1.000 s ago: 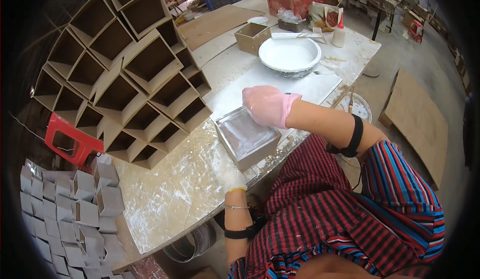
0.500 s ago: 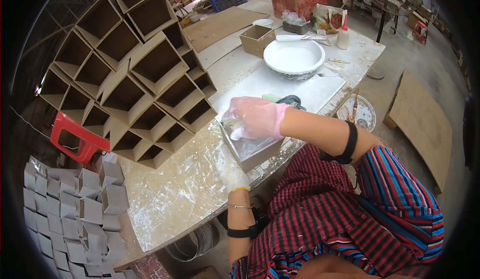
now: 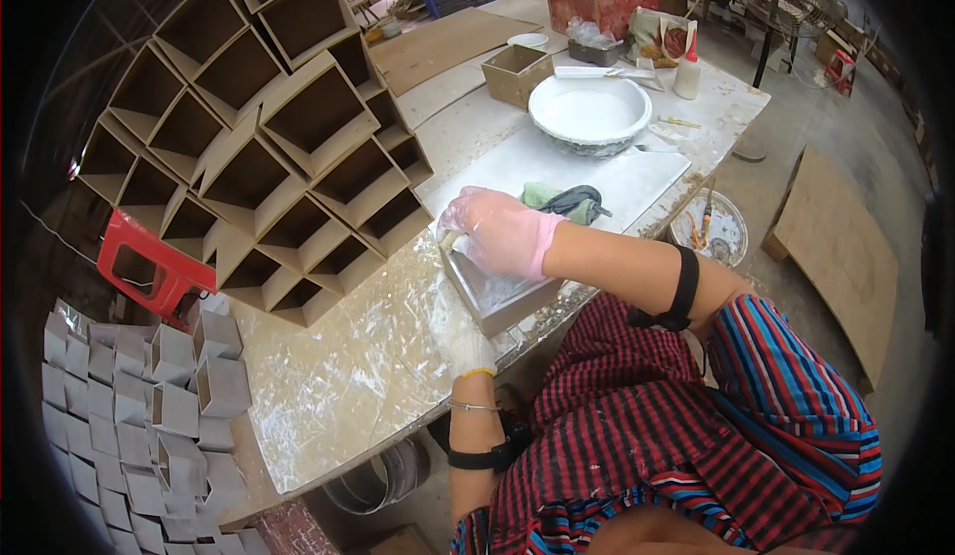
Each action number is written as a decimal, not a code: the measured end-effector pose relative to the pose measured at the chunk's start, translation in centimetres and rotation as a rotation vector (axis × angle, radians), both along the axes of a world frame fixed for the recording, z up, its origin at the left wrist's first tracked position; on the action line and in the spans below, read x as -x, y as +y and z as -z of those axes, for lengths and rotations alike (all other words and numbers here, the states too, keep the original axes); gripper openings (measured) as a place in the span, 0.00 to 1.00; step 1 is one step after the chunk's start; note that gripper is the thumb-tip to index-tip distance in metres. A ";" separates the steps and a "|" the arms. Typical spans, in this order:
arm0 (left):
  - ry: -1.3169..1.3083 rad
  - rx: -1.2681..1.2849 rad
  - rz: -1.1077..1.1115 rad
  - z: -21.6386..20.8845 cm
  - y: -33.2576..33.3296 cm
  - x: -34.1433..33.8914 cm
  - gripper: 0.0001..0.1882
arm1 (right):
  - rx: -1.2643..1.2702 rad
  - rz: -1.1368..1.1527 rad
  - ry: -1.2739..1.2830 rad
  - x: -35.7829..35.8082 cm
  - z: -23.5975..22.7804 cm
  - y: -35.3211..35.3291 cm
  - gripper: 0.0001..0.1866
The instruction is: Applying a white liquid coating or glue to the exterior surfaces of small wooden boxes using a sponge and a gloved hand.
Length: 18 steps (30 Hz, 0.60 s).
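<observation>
Workshop floor (image 3: pixel 766 192) and a white-streaked bench (image 3: pixel 338 376) form the site we record. Our subject, a grey-brown box (image 3: pixel 512 301) with a raised rim, rests near the bench's front edge. We find the right hand (image 3: pixel 500 234), in a pink glove, directly over the box's far-left part, fingers bent and drawn in; we cannot tell whether they grasp anything. Our left hand (image 3: pixel 461 336), in a white glove, lies along the box's left side; its fingers are hard to make out, and we cannot tell how wide they stand. Just beyond the right hand we note a green and dark cloth (image 3: pixel 562 200), with a white basin (image 3: pixel 590 112) farther back, limiting movement there. Stacked open boxes (image 3: pixel 308 172) border the work on the far left. We see the most room for moving on the streaked stretch left of the box, toward the bench's left edge.
</observation>
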<state>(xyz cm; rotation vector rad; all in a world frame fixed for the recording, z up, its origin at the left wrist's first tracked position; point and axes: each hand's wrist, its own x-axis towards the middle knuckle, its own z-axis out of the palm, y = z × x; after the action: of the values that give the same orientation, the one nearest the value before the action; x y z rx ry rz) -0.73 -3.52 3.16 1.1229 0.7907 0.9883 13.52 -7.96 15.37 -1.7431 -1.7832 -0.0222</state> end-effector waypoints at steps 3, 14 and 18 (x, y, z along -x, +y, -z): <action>0.022 -0.077 -0.029 0.0 0.2 0.1 0.23 | -0.086 -0.045 0.049 -0.6 -0.1 -0.2 0.12; -0.047 0.060 -0.042 0.3 0.6 0.0 0.19 | -0.076 -0.099 -0.019 -0.9 0.8 0.4 0.15; -0.055 0.045 -0.021 0.0 0.4 -0.1 0.21 | -0.125 -0.041 0.201 -2.6 -1.7 -0.5 0.15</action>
<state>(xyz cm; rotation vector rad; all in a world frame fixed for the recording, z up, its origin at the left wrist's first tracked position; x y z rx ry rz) -0.61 -3.12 3.18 1.0467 0.7778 1.0104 16.14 -8.50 17.09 -1.5622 -1.6355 0.0560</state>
